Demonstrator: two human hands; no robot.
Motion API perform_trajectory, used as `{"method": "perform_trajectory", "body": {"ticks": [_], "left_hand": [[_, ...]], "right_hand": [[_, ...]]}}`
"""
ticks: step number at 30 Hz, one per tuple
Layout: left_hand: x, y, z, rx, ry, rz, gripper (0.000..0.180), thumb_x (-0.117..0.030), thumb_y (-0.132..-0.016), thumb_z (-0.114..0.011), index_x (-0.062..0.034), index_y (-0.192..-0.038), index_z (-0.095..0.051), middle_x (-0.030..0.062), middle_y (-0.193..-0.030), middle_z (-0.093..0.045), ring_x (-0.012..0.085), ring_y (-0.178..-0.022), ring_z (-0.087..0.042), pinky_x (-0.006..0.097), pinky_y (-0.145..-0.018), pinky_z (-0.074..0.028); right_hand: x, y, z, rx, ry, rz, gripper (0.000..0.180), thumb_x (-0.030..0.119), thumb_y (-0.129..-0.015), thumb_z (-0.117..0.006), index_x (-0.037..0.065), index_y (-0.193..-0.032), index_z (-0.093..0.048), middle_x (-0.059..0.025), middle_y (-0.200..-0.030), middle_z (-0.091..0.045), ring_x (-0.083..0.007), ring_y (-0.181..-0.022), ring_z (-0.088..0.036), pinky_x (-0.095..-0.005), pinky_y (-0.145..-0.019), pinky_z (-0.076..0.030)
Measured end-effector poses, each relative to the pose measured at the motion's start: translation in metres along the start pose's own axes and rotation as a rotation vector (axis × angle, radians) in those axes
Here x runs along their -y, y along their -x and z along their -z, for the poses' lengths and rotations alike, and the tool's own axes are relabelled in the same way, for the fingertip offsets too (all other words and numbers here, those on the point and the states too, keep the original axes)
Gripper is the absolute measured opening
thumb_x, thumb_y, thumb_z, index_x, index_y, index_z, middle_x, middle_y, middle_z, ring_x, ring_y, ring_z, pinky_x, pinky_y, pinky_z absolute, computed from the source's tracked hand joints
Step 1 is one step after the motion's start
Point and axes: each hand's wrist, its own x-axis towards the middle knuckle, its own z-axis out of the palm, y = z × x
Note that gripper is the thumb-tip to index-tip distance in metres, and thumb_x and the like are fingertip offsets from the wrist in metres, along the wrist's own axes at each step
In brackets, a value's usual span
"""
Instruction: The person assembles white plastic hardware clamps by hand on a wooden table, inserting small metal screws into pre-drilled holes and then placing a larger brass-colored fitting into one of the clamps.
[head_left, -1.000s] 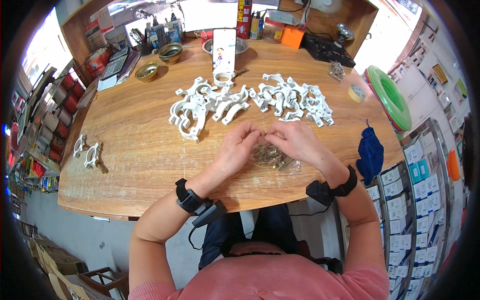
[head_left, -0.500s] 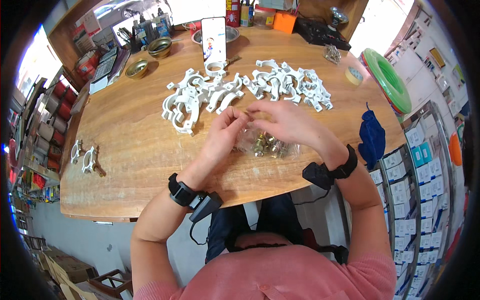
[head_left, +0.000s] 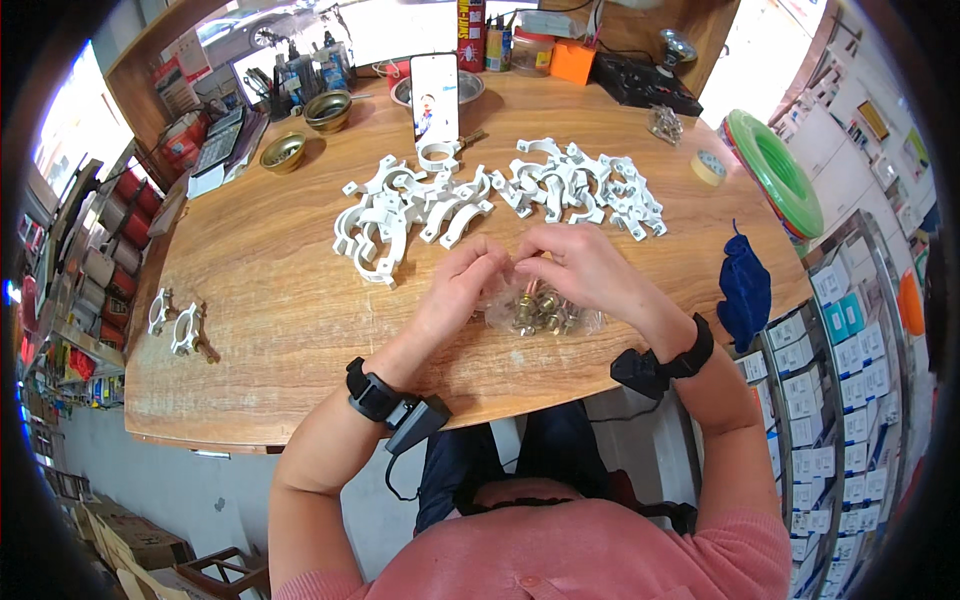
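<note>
A clear plastic bag of brass-coloured and silvery metal bolts lies near the table's front, just below my hands. My left hand pinches the bag's upper left edge, fingers closed. Close beside it, my right hand is closed in a pinch at the bag's mouth, its fingertips partly hidden. Beyond both hands lie two heaps of white pipe clamp halves, a left heap and a right heap. Two white ring clamps with bolts in them, one nearer than the other, rest at the far left.
A phone stands upright before a metal bowl. Brass bowls sit back left. On the right are a tape roll, a small bag of hardware, green hose coils and a dark blue cloth item.
The view has shifted slightly, so the table sits a little lower. My hands stay at the bag's mouth; the right fingers have curled in closer to the left ones.
</note>
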Motion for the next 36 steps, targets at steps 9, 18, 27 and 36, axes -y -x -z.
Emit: {"method": "perform_trajectory", "body": {"ticks": [9,18,27,36], "left_hand": [[-0.014,0.003,-0.007,0.219,0.033,0.075,0.023,-0.024,-0.089,-0.042,-0.0064,-0.092,-0.057,-0.0029,-0.078,-0.054,0.0039,-0.065,-0.042,0.018,-0.057,-0.033],[-0.016,0.005,-0.001,0.324,0.393,0.219,0.015,-0.018,-0.086,-0.051,-0.0041,-0.089,-0.053,-0.0011,-0.079,-0.051,0.0068,-0.066,-0.046,0.021,-0.057,-0.037],[-0.017,0.000,-0.013,0.317,0.050,-0.015,0.019,-0.019,-0.088,-0.048,-0.0013,-0.095,-0.052,-0.0003,-0.073,-0.052,0.0063,-0.059,-0.047,0.020,-0.053,-0.038],[-0.019,0.003,-0.013,0.441,-0.060,0.021,0.019,-0.019,-0.089,-0.048,-0.0022,-0.084,-0.053,-0.0004,-0.071,-0.051,0.0063,-0.060,-0.047,0.021,-0.054,-0.041]], "right_hand": [[-0.007,0.006,0.014,0.059,-0.219,-0.085,0.016,0.016,-0.080,-0.056,0.001,-0.082,-0.055,-0.0098,-0.073,-0.059,-0.0191,-0.070,-0.057,-0.0293,-0.062,-0.044],[0.001,0.000,0.032,0.291,-0.221,-0.110,0.020,0.020,-0.078,-0.060,0.001,-0.075,-0.054,-0.0028,-0.066,-0.054,-0.0097,-0.063,-0.048,-0.0243,-0.058,-0.040],[0.000,0.000,0.048,0.342,-0.319,0.033,0.017,0.015,-0.077,-0.061,0.001,-0.074,-0.052,-0.0028,-0.067,-0.050,-0.0099,-0.063,-0.044,-0.0244,-0.058,-0.037],[0.006,-0.003,0.055,0.487,-0.255,-0.021,0.014,0.015,-0.078,-0.061,0.002,-0.080,-0.056,-0.0017,-0.069,-0.055,-0.0073,-0.064,-0.048,-0.0233,-0.058,-0.038]]}}
